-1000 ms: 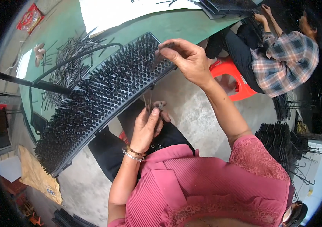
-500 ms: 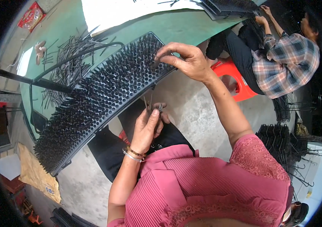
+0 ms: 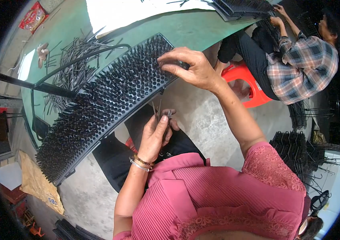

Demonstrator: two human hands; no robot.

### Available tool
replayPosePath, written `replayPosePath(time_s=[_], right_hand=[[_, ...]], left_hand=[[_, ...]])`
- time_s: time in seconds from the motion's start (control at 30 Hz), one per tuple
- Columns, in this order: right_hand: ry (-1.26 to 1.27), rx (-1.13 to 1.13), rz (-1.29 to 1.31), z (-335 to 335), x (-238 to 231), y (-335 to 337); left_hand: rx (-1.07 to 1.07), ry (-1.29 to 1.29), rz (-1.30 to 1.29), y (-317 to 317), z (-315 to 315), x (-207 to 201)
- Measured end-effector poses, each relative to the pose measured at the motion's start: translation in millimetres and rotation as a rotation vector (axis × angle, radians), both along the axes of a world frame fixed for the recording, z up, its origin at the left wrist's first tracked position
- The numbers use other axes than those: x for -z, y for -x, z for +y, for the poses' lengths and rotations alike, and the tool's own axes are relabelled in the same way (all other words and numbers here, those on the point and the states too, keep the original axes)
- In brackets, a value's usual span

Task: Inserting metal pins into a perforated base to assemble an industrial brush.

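Observation:
A long dark panel (image 3: 110, 116) slants across in front of me, with rows of round holes and short black strips standing up from most of them. My right hand (image 3: 192, 68) is over its right end, thumb and fingertips slightly apart just above the strips; nothing shows between them. Closer to my body, below the panel's near edge, my left hand (image 3: 156, 134) is closed around a few thin dark strips (image 3: 159, 107) that stick up past the thumb. Dark smudges mark its fingertips.
Loose black strips (image 3: 72, 66) lie heaped on the green tabletop (image 3: 154, 40) behind a black metal bar (image 3: 54, 90). At the right, another person (image 3: 298, 68) in a checked shirt sits on a red stool (image 3: 248, 88), handling a similar panel. Black wire hooks (image 3: 290, 152) are stacked lower right.
My right hand has shifted slightly left along the panel, and its thumb and fingertips have parted a little. The left hand stays put with its strips.

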State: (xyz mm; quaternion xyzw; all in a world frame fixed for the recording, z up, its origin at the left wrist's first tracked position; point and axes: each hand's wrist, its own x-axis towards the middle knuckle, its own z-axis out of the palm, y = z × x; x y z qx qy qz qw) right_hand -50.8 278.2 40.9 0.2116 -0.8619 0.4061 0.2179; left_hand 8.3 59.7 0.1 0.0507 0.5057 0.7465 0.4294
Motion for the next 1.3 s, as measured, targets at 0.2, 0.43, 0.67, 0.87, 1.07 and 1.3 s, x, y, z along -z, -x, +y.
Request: replayPosePath(time_s=[0.2,0.43,0.67,0.87,1.07,1.3], right_hand=[[-0.076,0.026,0.082,-2.7,1.3,-4.8],[-0.202,0.146,0.257,-9.3,0.9,-9.4],[-0.305,0.166,0.262,-13.8,0.2,-13.1],[0.022,0.173,-0.030,-22.1,-9.3,-26.5],[0.551,-0.075,-0.929,-38.9,-17.4,-56.3],[0.656,-0.013,-0.788,-20.9,-14.9,-57.3]], left_hand=[[0.005,-0.008,-0.010,-0.8,0.2,-2.3],[0.006,0.018,-0.049,0.1,2.4,-1.3],[-0.010,-0.069,-0.052,0.7,1.1,-1.9],[-0.027,-0.159,-0.235,7.3,-1.9,-11.1],[0.153,-0.178,-0.024,12.1,-0.8,-15.7],[0.210,-0.084,-0.046,8.6,6.2,-24.2]])
